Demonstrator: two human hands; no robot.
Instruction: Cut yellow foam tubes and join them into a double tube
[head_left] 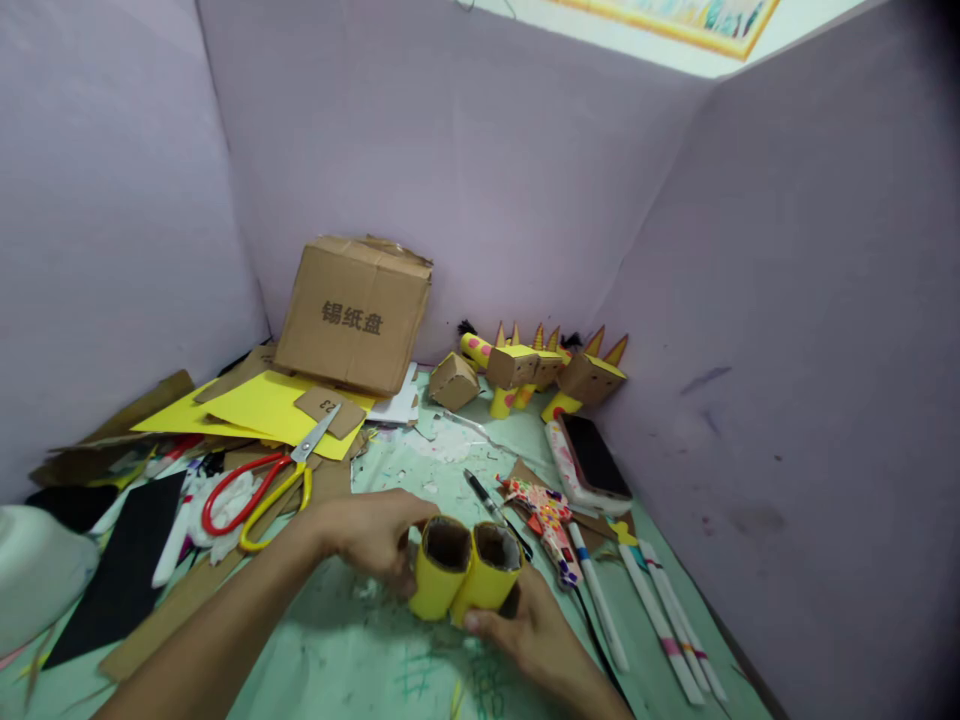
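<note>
Two yellow-covered cardboard tubes stand side by side in front of me, their open ends facing up and their sides touching. My left hand [382, 540] grips the left tube [435, 585] from its far left side, fingers partly hidden behind it. Around the right tube [487, 580] my right hand [525, 625] is closed, thumb on the near side and fingers behind. Grey-white lining shows inside the right tube. Just beyond the tubes lie a black pen [484, 495] and a flower-patterned glue gun [547, 520] with a black cord.
Red-and-yellow-handled scissors [300, 450] lie on yellow paper [262, 410] and cardboard scraps at left. A cardboard box [356, 315] leans on the back wall. Giraffe-like cardboard figures [592, 375], a phone [596, 455] and several white markers [660, 620] are at right.
</note>
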